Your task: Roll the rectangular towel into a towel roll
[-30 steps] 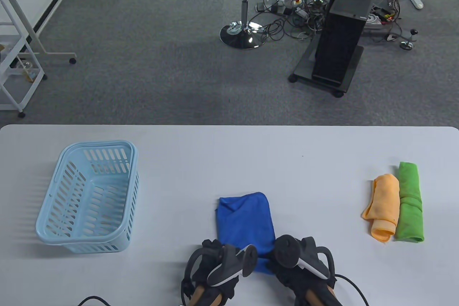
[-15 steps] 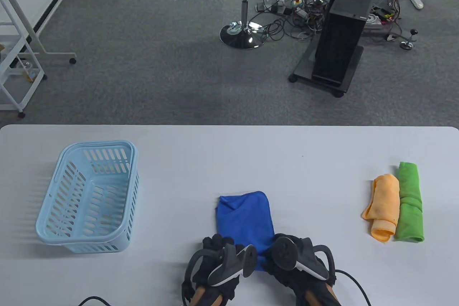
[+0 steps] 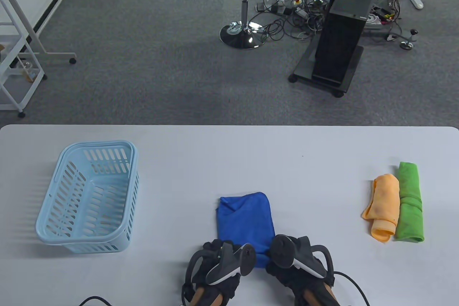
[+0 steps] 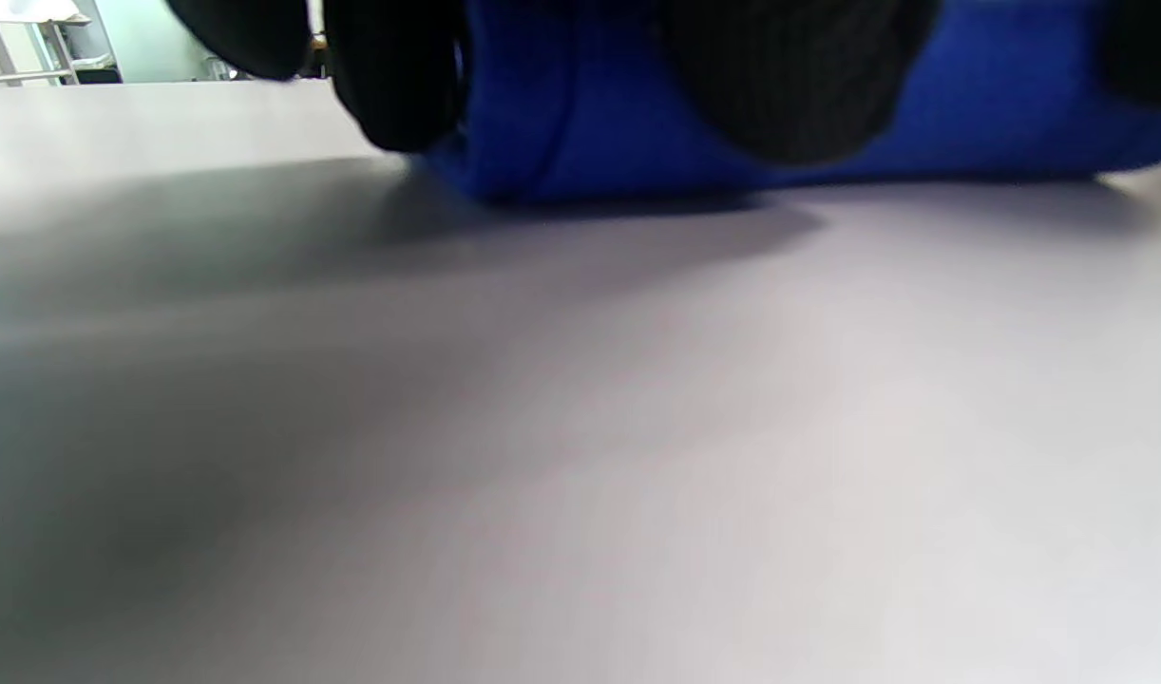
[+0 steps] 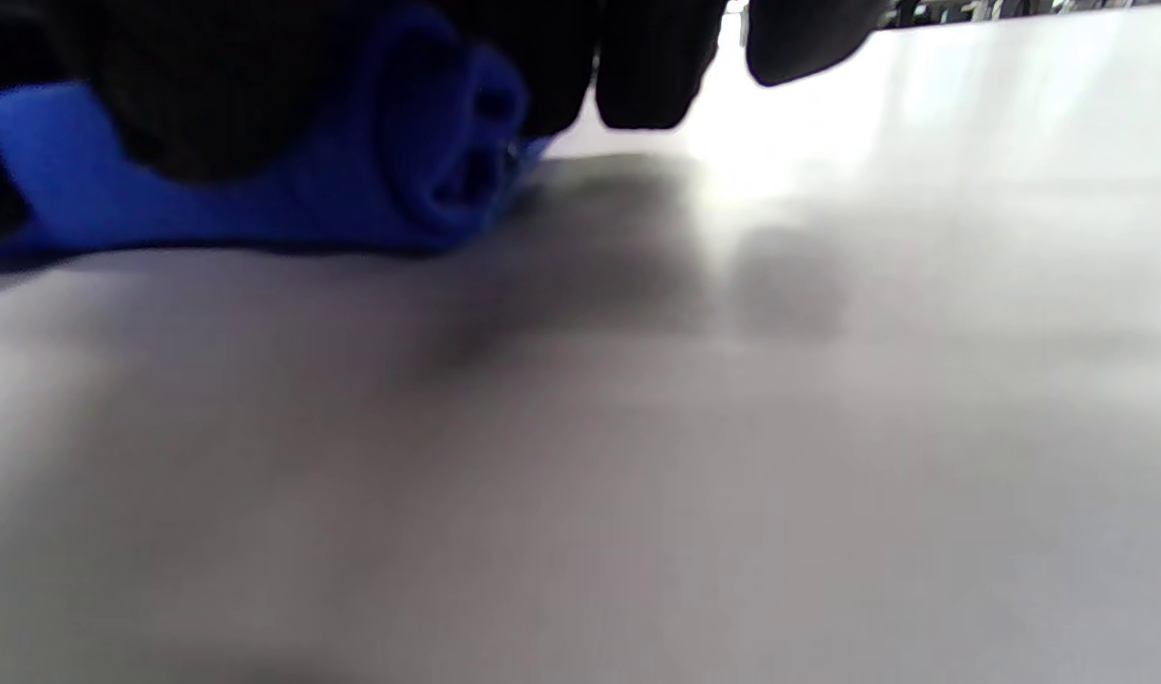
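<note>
Gloved fingers point(image 4: 789, 85) of the left hand point(image 3: 218, 263) and right hand point(image 3: 297, 259) curl over the rolled near end of the blue towel point(image 3: 245, 220), gripping it at lower centre of the table point(image 3: 229, 148). At lower left stands a light-blue basket point(image 3: 88, 196); at right lie an orange towel point(image 3: 383, 205) and a green towel point(image 3: 408, 202), touching.

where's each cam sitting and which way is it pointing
Table view: above the near edge, looking down at the table and floor beyond; left hand and right hand show.
Left wrist view: low at the tabletop, facing the blue towel; fingers on top.
Right wrist view: low, facing the roll's end; fingers above.
All three share the towel.
</note>
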A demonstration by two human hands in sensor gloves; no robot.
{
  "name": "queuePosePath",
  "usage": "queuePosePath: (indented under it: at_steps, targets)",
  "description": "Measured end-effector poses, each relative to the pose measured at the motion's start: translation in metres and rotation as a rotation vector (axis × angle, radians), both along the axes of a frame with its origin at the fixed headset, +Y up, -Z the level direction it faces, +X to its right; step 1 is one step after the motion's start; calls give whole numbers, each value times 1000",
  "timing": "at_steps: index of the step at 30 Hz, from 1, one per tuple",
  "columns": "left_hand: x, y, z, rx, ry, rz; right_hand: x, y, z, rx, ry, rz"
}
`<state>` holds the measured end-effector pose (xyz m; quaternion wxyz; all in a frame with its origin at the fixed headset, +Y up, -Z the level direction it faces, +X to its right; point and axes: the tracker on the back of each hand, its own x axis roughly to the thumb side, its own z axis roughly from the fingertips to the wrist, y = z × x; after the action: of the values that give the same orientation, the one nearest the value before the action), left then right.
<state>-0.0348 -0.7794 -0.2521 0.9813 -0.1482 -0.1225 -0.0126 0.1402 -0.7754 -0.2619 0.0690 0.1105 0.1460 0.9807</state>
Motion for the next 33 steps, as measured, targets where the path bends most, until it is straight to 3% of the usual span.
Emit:
queuePosePath:
  at_steps: [10,15,18,20,26,29,33]
  targets:
    - [-12,7,-5,2,63,126,9,1,-3,2,-39,-47]
    - [-10,7,-5,21,72,108,8,3,-1,53,-63,-6]
    - [-11,7,-4,-27,113,35,8,6,-1,39,-74,-106]
    - [-12,10,-3,38,93,50,7,6,-2,54,-81,-127]
    - [-2,10,0,73,17,12,5,4,-1,66,-65,-52]
    - [-3,9,2,-13,13,-4,8,3,-1,32,-54,-68]
    - [0,2,2,-46,-8,-50,6,1,-1,-33,-32,-1]
